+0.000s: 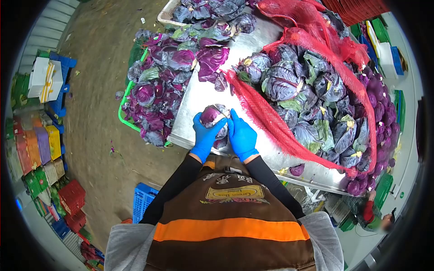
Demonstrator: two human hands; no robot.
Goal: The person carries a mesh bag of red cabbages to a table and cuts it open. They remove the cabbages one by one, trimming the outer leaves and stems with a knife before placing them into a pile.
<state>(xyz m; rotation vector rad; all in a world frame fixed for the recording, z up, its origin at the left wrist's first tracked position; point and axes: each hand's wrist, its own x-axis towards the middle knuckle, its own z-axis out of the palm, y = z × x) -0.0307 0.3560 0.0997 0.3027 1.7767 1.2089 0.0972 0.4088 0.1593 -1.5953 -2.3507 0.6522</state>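
Note:
A red cabbage [209, 115] with a purple face and paler outer leaves is at the near edge of the metal table [192, 101]. My left hand [207, 136], in a blue glove, is closed around its near left side. My right hand [242, 136], also gloved in blue, is closed at the cabbage's right side. A thin dark blade of what looks like a knife [221, 111] runs from the right fingers across the cabbage; its handle is hidden in the hand. Part of another purple piece [220, 143] shows below, between the hands.
Untrimmed cabbages [282, 81] lie in an open red mesh bag [253, 113] on the right. Smooth purple cabbages [379, 106] are piled beyond it. Loose leaves [158, 90] heap over a green crate [123, 110] at left. A blue crate [143, 198] stands on the floor. Another person [373, 217] is at far right.

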